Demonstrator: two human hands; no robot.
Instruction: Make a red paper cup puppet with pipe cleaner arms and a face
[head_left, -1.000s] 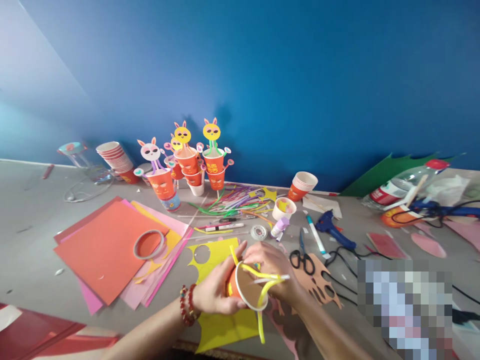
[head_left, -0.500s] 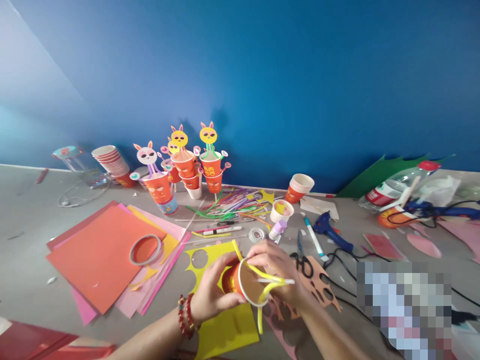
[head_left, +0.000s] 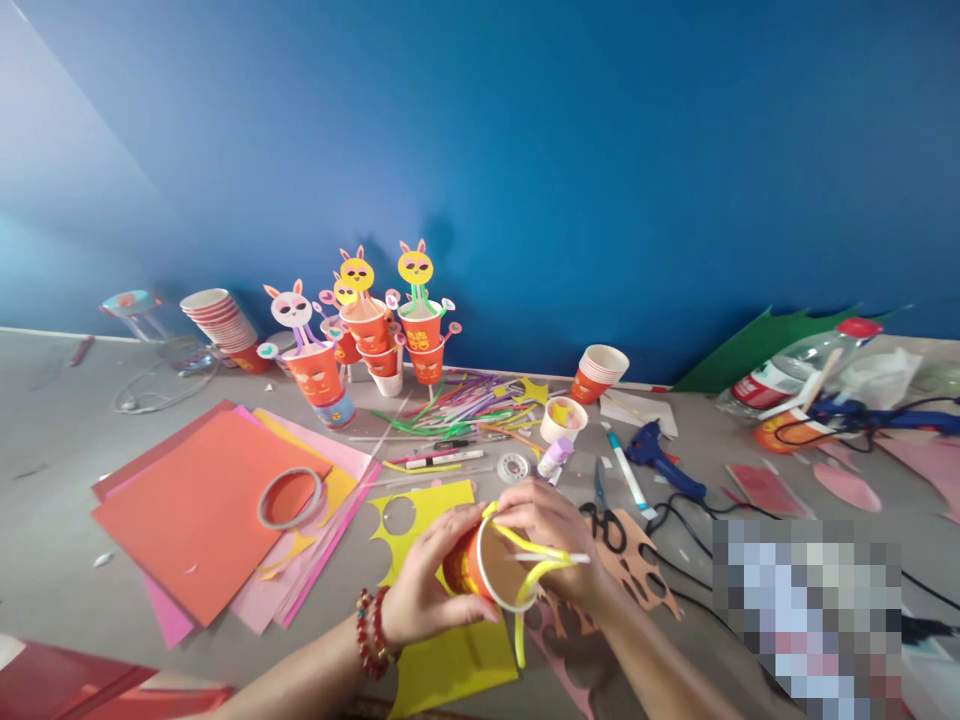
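My left hand (head_left: 424,590) grips an orange paper cup (head_left: 480,568) tipped on its side, its white inside facing me. Yellow pipe cleaners (head_left: 534,580) cross the cup's mouth and hang below the rim. My right hand (head_left: 551,535) pinches those yellow strands at the cup's far rim, together with a thin white stick (head_left: 559,558). Beaded bracelets (head_left: 369,620) circle my left wrist. Under the hands lies a yellow sheet with round holes cut out (head_left: 420,510).
Finished bunny-face cups (head_left: 367,330) stand at the back by the blue wall. Orange and pink paper sheets with a tape ring (head_left: 289,498) lie left. Scissors (head_left: 604,520), a blue glue gun (head_left: 660,455), markers, pipe cleaners (head_left: 465,405), stacked cups (head_left: 600,372) and a bottle (head_left: 795,375) lie right.
The short yellow end that stuck up above the cup has been bent down under my right fingers. The cup has turned slightly; both hands stay in place.
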